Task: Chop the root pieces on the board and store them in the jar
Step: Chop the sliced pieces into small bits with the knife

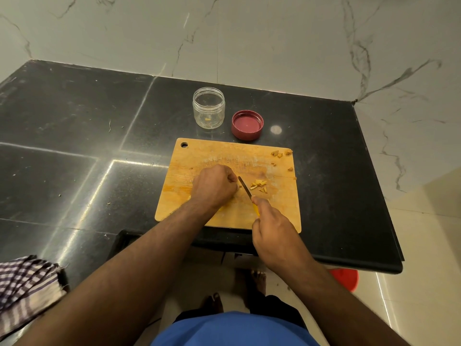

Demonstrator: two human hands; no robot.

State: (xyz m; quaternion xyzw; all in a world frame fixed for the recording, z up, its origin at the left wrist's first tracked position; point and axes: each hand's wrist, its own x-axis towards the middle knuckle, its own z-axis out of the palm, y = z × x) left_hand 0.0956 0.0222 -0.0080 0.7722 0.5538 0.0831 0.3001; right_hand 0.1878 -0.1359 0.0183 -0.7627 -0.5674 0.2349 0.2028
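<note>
Head view: on the wooden board (197,156), the right hand (272,227) grips a yellow-handled knife (245,188), blade pointing up-left toward the curled left hand (215,186). That hand's fingers bunch over something hidden. Chopped root pieces (259,186) lie just right of the blade; the open jar (209,107) stands behind the board.

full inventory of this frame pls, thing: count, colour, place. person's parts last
Rectangular wooden cutting board: 1, tan, near the counter's front edge.
Chopped root pieces: small pile, yellow, mid-board right of the blade.
Root scraps: several, brownish, board's far right corner.
Small knife: 1, dark blade, yellow handle, over the board.
Clear plastic jar: 1, open, behind the board; a few yellow bits inside.
Round screw lid: 1, dark red, upside down right of the jar.
Stone counter: 1, black.
Checked cloth: 1, purple-white, counter's near left edge.
Red object: 1, on the floor, partly hidden.
Left hand: curled, on the board.
Right hand: grips the knife.
</note>
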